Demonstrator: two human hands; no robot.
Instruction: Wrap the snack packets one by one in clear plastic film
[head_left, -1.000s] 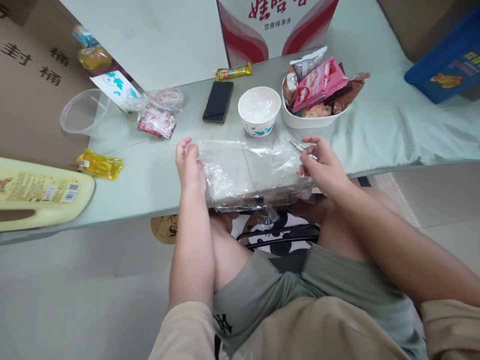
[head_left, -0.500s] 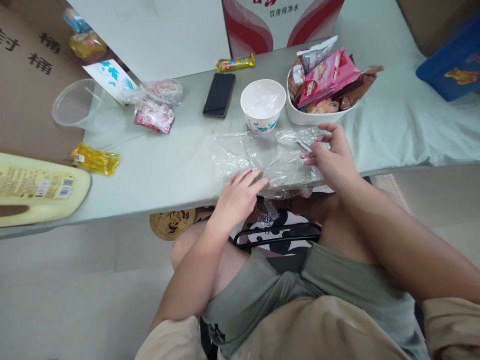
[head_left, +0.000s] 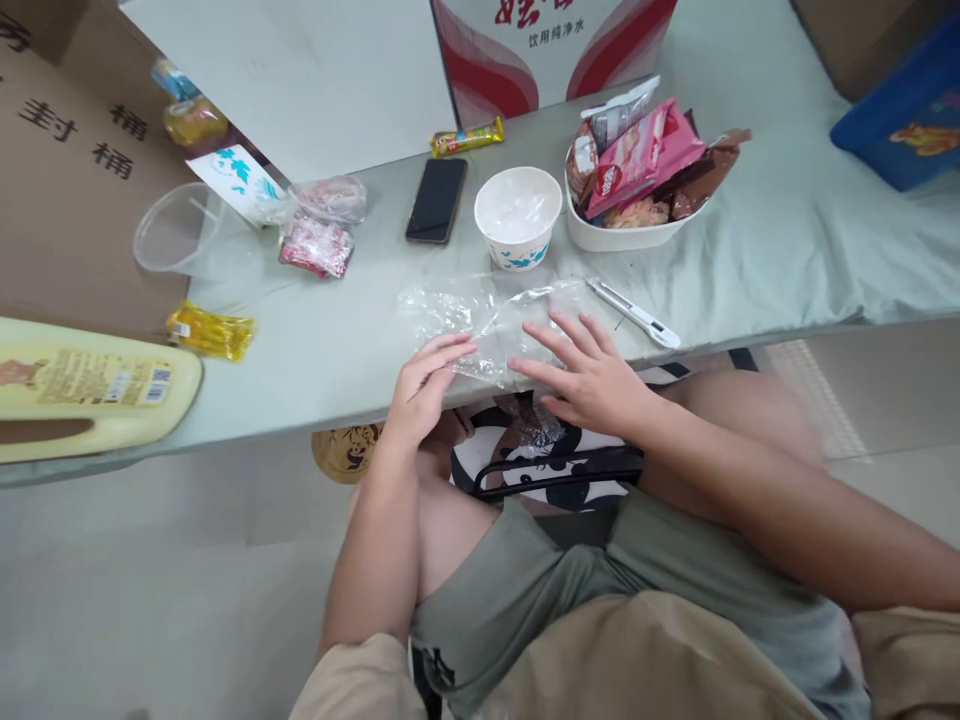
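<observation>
A clear plastic bag (head_left: 480, 315) lies crumpled at the table's front edge. At its lower left is my left hand (head_left: 429, 388), with fingers stretched over the film and touching it. My right hand (head_left: 589, 378) is open with its fingers spread, reaching over the right part of the bag. Beside that hand a white utility knife (head_left: 634, 313) rests on the cloth. Just behind the bag stands a white paper cup (head_left: 519, 225) with clear plastic film inside.
A white tub (head_left: 622, 238) of packaged snacks stands right of the cup. A phone (head_left: 436, 200) and a yellow snack packet (head_left: 467, 137) lie behind. Leftward are red wrapped packets (head_left: 315, 248), a clear plastic lid (head_left: 176, 230), a yellow packet (head_left: 211, 332) and a yellow jug (head_left: 97, 385).
My right hand has let go of the utility knife, which now lies on the table, and has moved left over the bag. My left hand has shifted left along the bag.
</observation>
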